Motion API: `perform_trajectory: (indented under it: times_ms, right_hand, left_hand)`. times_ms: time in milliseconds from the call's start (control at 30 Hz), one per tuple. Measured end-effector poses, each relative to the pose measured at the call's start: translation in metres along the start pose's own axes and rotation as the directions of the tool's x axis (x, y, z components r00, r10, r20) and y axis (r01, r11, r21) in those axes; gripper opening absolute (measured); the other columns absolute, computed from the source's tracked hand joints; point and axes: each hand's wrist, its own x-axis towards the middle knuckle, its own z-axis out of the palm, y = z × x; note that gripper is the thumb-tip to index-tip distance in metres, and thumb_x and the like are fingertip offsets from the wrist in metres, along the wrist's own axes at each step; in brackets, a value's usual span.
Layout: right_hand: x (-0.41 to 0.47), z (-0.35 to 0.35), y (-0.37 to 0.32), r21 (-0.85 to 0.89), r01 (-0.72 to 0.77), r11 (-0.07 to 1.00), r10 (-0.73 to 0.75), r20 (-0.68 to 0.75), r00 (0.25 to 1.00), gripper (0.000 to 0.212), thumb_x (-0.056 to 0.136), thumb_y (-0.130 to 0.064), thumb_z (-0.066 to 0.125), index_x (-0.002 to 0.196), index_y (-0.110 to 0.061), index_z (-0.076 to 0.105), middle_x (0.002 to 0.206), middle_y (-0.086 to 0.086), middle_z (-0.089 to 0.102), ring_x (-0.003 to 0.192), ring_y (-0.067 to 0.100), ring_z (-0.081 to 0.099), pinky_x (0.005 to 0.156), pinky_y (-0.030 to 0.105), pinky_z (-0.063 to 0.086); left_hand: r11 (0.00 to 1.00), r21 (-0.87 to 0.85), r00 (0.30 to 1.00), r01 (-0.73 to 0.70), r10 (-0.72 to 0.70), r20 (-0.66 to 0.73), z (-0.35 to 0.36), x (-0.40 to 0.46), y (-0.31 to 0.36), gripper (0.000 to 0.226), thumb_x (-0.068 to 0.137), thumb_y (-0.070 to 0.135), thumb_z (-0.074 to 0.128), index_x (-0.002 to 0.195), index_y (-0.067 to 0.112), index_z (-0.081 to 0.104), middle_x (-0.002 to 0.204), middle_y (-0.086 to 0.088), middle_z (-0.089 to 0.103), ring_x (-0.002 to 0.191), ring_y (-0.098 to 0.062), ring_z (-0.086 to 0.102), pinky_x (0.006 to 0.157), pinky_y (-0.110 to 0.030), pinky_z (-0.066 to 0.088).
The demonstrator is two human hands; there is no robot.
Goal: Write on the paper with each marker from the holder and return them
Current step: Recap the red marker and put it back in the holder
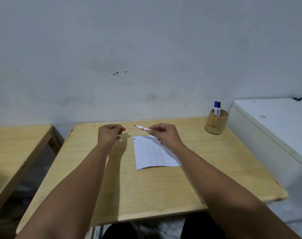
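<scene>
My right hand (164,134) grips an uncapped red marker (142,128), its tip pointing left above the table. Its red cap (123,129) is pinched in my left hand (109,133), a short gap away from the tip. Below both hands a white sheet of paper (152,154) lies on the wooden table (146,187), with small red and blue marks (134,138) at its top left corner. At the table's far right corner stands a wooden holder (215,124) with a blue marker (215,107) and a black marker (219,108) upright in it.
A second wooden table (14,152) stands to the left across a gap. A white chest-like unit (274,128) sits right of the table. A grey wall is directly behind. My dark-clothed legs (164,228) show under the near edge.
</scene>
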Motion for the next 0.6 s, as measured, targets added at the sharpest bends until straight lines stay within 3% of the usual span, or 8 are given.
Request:
perform_trajectory:
  times_ms: [100, 200, 367, 600]
  right_hand:
    - [-0.001, 0.002, -0.003, -0.022, 0.042, 0.999, -0.042, 0.002, 0.999, 0.015, 0.092, -0.005, 0.082, 0.106, 0.0, 0.082, 0.062, -0.021, 0.07, 0.051, -0.009, 0.058, 0.05, 0.005, 0.039]
    - [-0.002, 0.0, -0.012, -0.02, 0.077, 0.997, -0.078, -0.03, 0.997, 0.016, 0.091, -0.007, 0.083, 0.105, -0.001, 0.083, 0.076, -0.014, 0.073, 0.055, -0.009, 0.06, 0.053, 0.005, 0.04]
    - [-0.006, -0.012, -0.025, -0.033, 0.116, 0.993, -0.119, -0.075, 0.99, 0.011, 0.087, -0.011, 0.087, 0.098, -0.011, 0.085, 0.083, -0.009, 0.078, 0.071, -0.005, 0.067, 0.075, 0.019, 0.05]
    - [-0.018, -0.035, -0.037, -0.064, 0.146, 0.987, -0.152, -0.11, 0.982, 0.01, 0.088, -0.013, 0.086, 0.097, -0.01, 0.085, 0.077, -0.012, 0.073, 0.065, -0.008, 0.064, 0.067, 0.012, 0.047]
  left_hand:
    - [0.985, -0.165, 0.993, 0.051, -0.032, 0.113, 0.01, -0.005, 0.02, 0.01, 0.097, 0.016, 0.069, 0.092, 0.011, 0.076, 0.098, -0.004, 0.078, 0.089, -0.015, 0.069, 0.088, -0.034, 0.058]
    - [0.976, -0.213, 0.988, 0.046, -0.014, 0.151, 0.02, -0.012, 0.035, 0.009, 0.096, 0.015, 0.069, 0.096, 0.01, 0.077, 0.098, -0.005, 0.079, 0.088, -0.015, 0.07, 0.085, -0.032, 0.059]
    - [0.979, -0.205, 0.987, 0.018, 0.016, 0.161, 0.031, -0.021, 0.051, 0.01, 0.095, 0.015, 0.071, 0.096, 0.008, 0.078, 0.097, -0.007, 0.079, 0.089, -0.017, 0.071, 0.082, -0.032, 0.059]
    - [0.986, -0.154, 0.987, -0.058, 0.08, 0.138, 0.051, -0.038, 0.068, 0.015, 0.097, 0.011, 0.068, 0.1, 0.0, 0.077, 0.097, -0.013, 0.078, 0.089, -0.02, 0.071, 0.088, -0.037, 0.062]
